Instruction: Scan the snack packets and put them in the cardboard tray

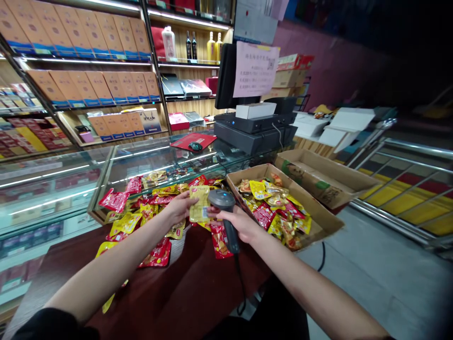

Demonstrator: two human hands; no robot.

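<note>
My left hand (180,207) pinches the left edge of a pale gold snack packet (199,203), held upright above the pile. My right hand (238,221) is wrapped round the handle of a dark barcode scanner (222,200), whose head is beside the packet's right edge. Its cable hangs down past the counter edge. Under and around my hands, red, yellow and gold packets (123,224) lie heaped on the dark red counter (170,293). One red packet (220,240) lies just left of the scanner handle. To the right, an open cardboard box (318,229) holds several similar packets.
Behind the box is a second cardboard box (336,172). A monitor (225,78) and a black till unit (247,134) stand at the back. A mouse (195,146) rests on a red mat. Glass cases (63,179) are at left, metal railings (406,163) at right.
</note>
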